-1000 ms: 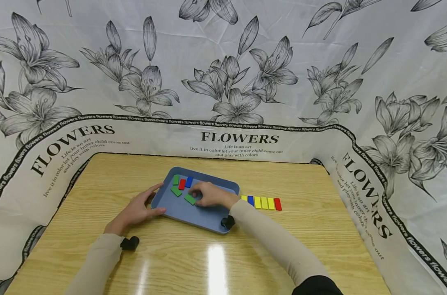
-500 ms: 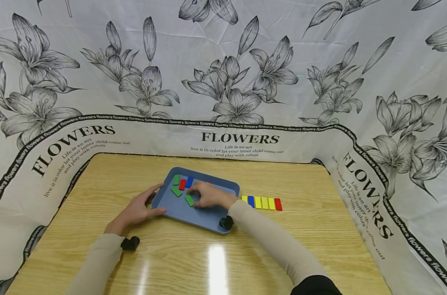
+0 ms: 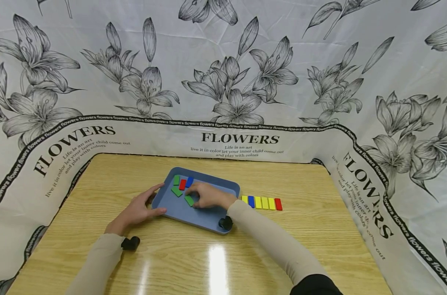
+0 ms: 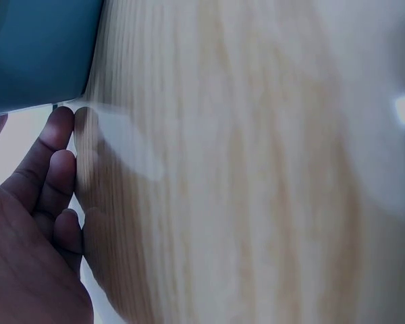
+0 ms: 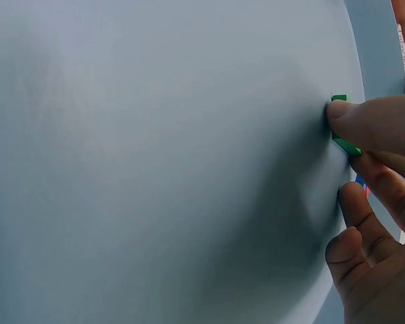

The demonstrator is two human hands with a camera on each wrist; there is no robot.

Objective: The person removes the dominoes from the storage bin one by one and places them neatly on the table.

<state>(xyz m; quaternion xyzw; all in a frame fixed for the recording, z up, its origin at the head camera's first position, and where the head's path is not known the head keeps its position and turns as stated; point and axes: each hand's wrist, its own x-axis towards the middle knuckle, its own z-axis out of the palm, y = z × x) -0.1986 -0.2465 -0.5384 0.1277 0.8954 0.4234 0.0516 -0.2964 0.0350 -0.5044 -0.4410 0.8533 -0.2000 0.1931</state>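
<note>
A blue-grey tray [image 3: 175, 209] lies on the wooden table. My left hand [image 3: 136, 209] holds its left end, thumb at the near rim and fingers along the left side; in the left wrist view, several fingertips sit right under the tray's edge. Inside the tray, my right hand [image 3: 207, 195] pinches a small green block [image 3: 188, 200] between thumb and index finger, close over the tray floor. The thumb covers part of that green block in the right wrist view. Farther back in the tray lie two green pieces, one upright [image 3: 176, 180], a red block [image 3: 182, 184] and a blue block [image 3: 189, 182].
Just right of the tray, a row of flat blocks stands side by side on the table: several yellow blocks [image 3: 258, 202], a blue one [image 3: 251, 201] and a red one [image 3: 278, 204] at the right end. A flower-print cloth [image 3: 241, 141] hangs around the table [image 3: 171, 262].
My right hand has shifted slightly left, and the green block in its fingers has turned a little. The left hand and the tray stay where they were.
</note>
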